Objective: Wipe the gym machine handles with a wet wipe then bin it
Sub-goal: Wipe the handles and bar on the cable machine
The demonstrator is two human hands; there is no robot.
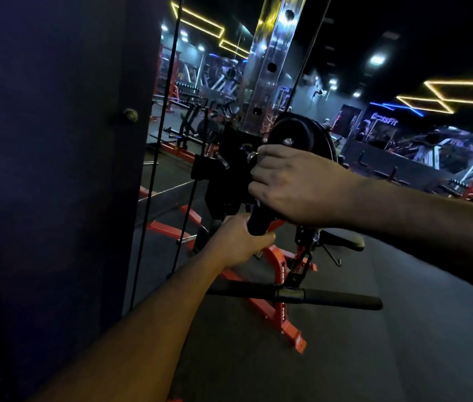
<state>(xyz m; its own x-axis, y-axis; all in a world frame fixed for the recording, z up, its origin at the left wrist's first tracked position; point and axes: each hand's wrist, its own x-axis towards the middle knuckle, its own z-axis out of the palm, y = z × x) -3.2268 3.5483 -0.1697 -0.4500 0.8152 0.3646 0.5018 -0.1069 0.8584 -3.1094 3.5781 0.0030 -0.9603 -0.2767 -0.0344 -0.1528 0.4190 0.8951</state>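
I see my left hand (241, 242) wrapped around the lower end of a black handle (258, 220) on the cable machine. My right hand (296, 184) is curled over its upper part, just below the pulley (299, 134). I cannot tell whether it has a wipe. A second foam-covered bar (331, 297) hangs lower, over the red frame (278, 262).

Single head-worn view, facing forward and down. Close range: both arms enter from 6 and 3 o'clock.
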